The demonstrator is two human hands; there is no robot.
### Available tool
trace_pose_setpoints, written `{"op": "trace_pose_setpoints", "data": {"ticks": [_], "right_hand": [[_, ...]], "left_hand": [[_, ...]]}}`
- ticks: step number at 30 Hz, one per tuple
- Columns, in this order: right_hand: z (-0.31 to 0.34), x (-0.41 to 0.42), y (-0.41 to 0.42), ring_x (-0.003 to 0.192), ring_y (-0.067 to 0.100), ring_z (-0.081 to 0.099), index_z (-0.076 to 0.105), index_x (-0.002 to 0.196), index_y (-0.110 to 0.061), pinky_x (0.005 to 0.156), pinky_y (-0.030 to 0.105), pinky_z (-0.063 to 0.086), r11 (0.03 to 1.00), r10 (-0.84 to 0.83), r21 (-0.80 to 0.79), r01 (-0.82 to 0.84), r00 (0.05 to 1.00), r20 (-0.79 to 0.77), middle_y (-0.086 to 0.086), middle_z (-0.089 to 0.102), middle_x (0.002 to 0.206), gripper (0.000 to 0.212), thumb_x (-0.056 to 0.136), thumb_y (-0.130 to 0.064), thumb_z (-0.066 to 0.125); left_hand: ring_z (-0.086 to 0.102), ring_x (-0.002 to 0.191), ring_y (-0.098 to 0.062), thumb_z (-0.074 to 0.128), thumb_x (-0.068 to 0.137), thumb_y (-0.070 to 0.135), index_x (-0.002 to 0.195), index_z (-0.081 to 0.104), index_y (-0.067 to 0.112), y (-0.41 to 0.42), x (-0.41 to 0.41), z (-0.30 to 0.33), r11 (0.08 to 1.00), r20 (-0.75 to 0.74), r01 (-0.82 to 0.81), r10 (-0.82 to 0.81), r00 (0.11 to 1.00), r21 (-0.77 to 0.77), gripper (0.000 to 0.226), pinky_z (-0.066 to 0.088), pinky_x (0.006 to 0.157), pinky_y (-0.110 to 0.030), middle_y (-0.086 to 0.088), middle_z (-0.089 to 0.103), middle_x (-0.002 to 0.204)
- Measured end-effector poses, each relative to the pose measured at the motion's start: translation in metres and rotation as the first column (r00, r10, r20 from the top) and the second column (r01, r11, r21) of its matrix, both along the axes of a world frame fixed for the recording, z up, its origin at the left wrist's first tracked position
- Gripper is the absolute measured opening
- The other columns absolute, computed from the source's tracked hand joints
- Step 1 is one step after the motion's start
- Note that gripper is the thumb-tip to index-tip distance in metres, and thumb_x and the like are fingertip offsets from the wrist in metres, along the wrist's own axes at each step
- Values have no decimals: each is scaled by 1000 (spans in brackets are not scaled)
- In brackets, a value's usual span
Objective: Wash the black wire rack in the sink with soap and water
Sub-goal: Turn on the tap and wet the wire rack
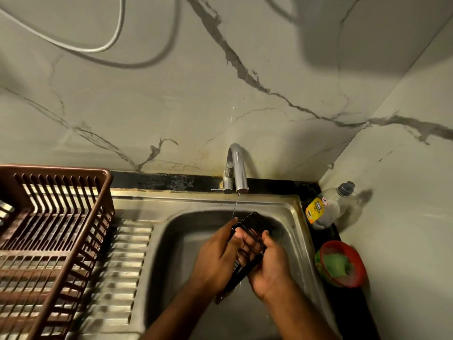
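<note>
The black wire rack (253, 223) is held tilted over the steel sink (171, 231), its far end just under the tap (236, 168). A thin stream of water (235, 204) runs from the spout onto that end. My left hand (215, 256) grips the rack from the left, thumb across its wires. My right hand (270, 266) holds it from the right, fingers curled round its edge. The rack's near end pokes out below my hands; its middle is hidden by them.
A brown plastic dish basket (54, 231) stands on the ribbed drainboard (122, 271) at the left. A clear dish-soap bottle (328, 207) and a red bowl with a green scrub pad (342, 263) sit on the black counter at the right. Marble walls close the back and right.
</note>
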State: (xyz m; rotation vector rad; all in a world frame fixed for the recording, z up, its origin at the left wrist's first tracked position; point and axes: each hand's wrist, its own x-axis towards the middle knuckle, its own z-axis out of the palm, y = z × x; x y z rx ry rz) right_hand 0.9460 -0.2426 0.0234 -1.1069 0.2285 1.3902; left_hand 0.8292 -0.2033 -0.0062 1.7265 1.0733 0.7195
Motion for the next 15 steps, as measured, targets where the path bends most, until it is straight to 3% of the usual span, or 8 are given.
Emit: {"op": "trace_pose_setpoints", "data": {"ticks": [1, 3, 5, 7, 8, 10, 15], "right_hand": [[0, 2, 0, 81, 22, 76, 66, 125, -1, 68, 32, 59, 1000, -6, 1, 6, 1000, 8, 17, 76, 107, 51, 108, -37, 33], [3, 6, -1, 65, 17, 72, 66, 123, -1, 57, 29, 55, 1000, -20, -8, 20, 999, 45, 15, 77, 99, 49, 107, -35, 35], [6, 7, -1, 52, 16, 66, 67, 117, 1, 61, 33, 50, 1000, -23, -14, 24, 997, 77, 14, 77, 88, 44, 107, -31, 38], [6, 6, -2, 46, 17, 61, 67, 106, 1, 64, 37, 48, 999, -30, -17, 31, 996, 80, 9, 70, 68, 36, 105, -27, 43], [5, 6, -2, 44, 17, 59, 66, 102, -2, 66, 38, 48, 999, -41, -27, 44, 996, 79, 5, 61, 58, 31, 103, -25, 46], [4, 6, -1, 43, 17, 56, 66, 102, -4, 68, 39, 50, 998, -40, -48, 44, 995, 87, 0, 47, 50, 26, 101, -24, 49], [7, 5, 6, 43, 17, 50, 67, 105, -4, 76, 45, 50, 996, 1, -88, 7, 996, 94, -1, 42, 51, 25, 98, -23, 52]], "left_hand": [[63, 110, 9, 36, 100, 58, 127, 57, 59, 8, 3, 10, 995, 16, 34, -32, 999, -90, 34, 53, 98, -30, 24, 70, 118], [68, 95, 0, 38, 103, 60, 118, 67, 44, 28, 9, 13, 922, 102, 101, -67, 993, -374, 36, 55, 88, -26, 14, 74, 104], [64, 83, -7, 49, 96, 68, 126, 66, 18, 48, 17, 0, 718, 229, 235, -107, 967, -656, 61, 52, 76, -26, 7, 68, 97], [57, 70, -15, 48, 95, 68, 133, 56, 4, 62, 26, -18, 465, 408, 410, -110, 906, -785, 75, 47, 64, -30, -4, 60, 90], [55, 67, -17, 44, 98, 66, 133, 54, 4, 65, 29, -20, 398, 434, 442, -114, 894, -804, 72, 46, 61, -30, -7, 59, 90], [58, 62, -18, 41, 101, 64, 129, 56, 4, 73, 33, -19, 369, 404, 438, -169, 899, -820, 68, 50, 56, -29, -11, 62, 90], [60, 47, -21, 34, 103, 61, 116, 56, 0, 82, 40, -2, 347, 324, 367, -177, 929, -863, 66, 48, 41, -25, -12, 66, 75]]}}
